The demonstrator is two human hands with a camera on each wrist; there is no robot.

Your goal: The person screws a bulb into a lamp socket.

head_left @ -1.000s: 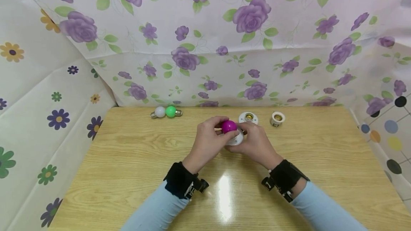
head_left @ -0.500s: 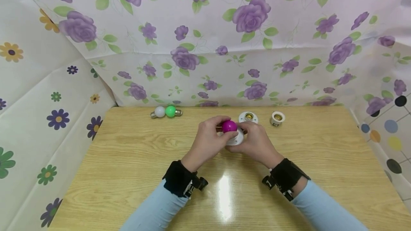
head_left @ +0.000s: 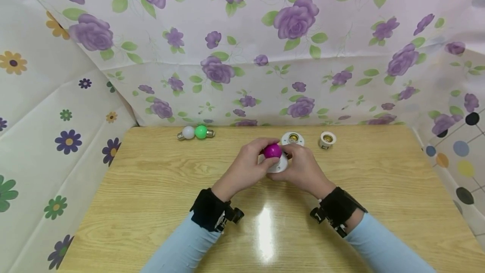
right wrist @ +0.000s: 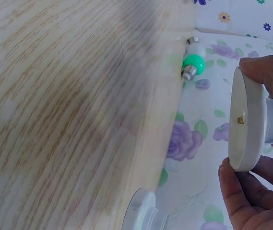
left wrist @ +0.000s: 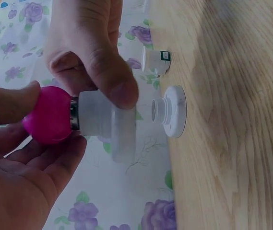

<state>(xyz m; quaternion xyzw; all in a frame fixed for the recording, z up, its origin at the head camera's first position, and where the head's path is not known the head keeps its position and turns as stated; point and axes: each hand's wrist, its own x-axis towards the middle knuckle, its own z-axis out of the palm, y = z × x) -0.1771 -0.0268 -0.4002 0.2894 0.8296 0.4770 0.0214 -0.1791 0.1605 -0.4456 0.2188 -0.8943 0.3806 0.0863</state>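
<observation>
My left hand (head_left: 244,165) pinches a magenta light bulb (head_left: 273,151) between thumb and fingers. A white lamp holder with a round flange (head_left: 281,164) is gripped by my right hand (head_left: 301,165) at the flange. In the left wrist view, the bulb's metal base sits at the mouth of the lamp holder (left wrist: 95,114), and a short dark band of it still shows between the two. The right wrist view shows the hollow underside of the flange (right wrist: 244,120), a small brass contact inside. Both pieces are held above the table.
A second flanged lamp holder (head_left: 293,138) stands on the wooden table (head_left: 170,176) just behind my right hand. Right of it is a smaller white lamp holder (head_left: 327,140). A white bulb (head_left: 188,132) and a green bulb (head_left: 201,132) lie touching at the back left.
My left hand and the magenta bulb have shifted slightly right, and the left fingers have changed their position around the bulb. The right hand stays nearly still with the lamp holder.
</observation>
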